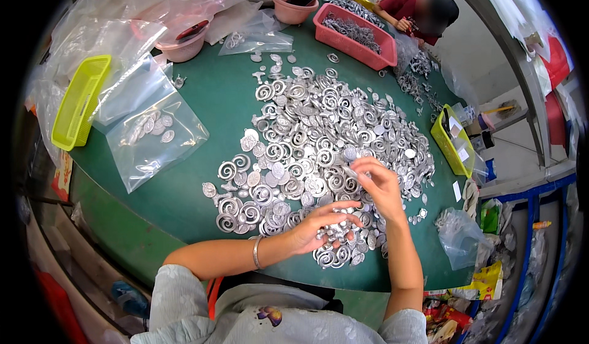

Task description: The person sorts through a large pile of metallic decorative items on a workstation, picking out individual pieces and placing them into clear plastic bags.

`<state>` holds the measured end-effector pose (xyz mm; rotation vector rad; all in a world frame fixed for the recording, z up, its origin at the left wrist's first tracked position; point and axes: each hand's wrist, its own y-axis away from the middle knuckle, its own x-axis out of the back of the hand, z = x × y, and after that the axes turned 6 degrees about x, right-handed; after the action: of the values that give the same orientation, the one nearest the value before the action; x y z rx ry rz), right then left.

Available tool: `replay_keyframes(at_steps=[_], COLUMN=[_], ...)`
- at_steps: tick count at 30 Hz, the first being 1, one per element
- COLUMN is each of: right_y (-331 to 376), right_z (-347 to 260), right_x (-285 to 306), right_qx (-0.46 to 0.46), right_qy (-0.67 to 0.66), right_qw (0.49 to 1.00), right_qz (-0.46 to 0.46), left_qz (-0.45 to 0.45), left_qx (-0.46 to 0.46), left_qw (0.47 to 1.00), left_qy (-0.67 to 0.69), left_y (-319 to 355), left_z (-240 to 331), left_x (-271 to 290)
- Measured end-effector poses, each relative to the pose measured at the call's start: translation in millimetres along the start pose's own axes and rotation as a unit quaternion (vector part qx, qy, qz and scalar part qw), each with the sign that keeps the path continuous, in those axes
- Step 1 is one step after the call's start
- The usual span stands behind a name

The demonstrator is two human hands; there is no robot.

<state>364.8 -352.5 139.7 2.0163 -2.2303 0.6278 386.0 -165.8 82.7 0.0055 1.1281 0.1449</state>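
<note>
A wide heap of silver metal charms point(307, 123), spirals, oval medals and small cross-like pieces, spreads over the green table point(165, 203). Over the near part of the heap, my left hand point(316, 226) curls around several small silver charms point(334, 232) in its palm. My right hand point(381, 187) is just above and to the right of it, thumb and fingers pinched on a flat silver medal point(350, 172) seen nearly edge-on. At the left, a clear plastic bag point(181, 126) lies flat with several oval medals point(153, 123) in it.
A yellow-green basket point(83, 102) stands far left, another point(453, 141) at the right edge. Beyond the heap are a pink bin point(383, 62) of metal pieces and pink bowls point(291, 14) with phones. Another person point(392, 3) works at the far right. A plastic bag point(461, 240) lies near right.
</note>
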Motion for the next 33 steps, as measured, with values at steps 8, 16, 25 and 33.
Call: replay_keyframes(at_steps=[8, 16, 25, 33], right_y=[-30, -168, -138, -145], right_z=[-2, 88, 72, 84], right_x=[17, -3, -39, -35], right_qx=[-0.043, 0.154, 0.178, 0.129], right_qy=[0.047, 0.354, 0.404, 0.392], right_qw=[0.995, 0.923, 0.897, 0.908], right_qz=[-0.082, -0.011, 0.029, 0.072], left_qz=[-0.002, -0.003, 0.012, 0.000], left_qx=[0.001, 0.031, 0.003, 0.007], left_qw=[0.999, 0.999, 1.000, 1.000], left_qy=[0.037, 0.029, 0.023, 0.007], left_y=[-8, -10, -3, -8], left_z=[-3, -4, -2, -3], left_x=[23, 18, 18, 13])
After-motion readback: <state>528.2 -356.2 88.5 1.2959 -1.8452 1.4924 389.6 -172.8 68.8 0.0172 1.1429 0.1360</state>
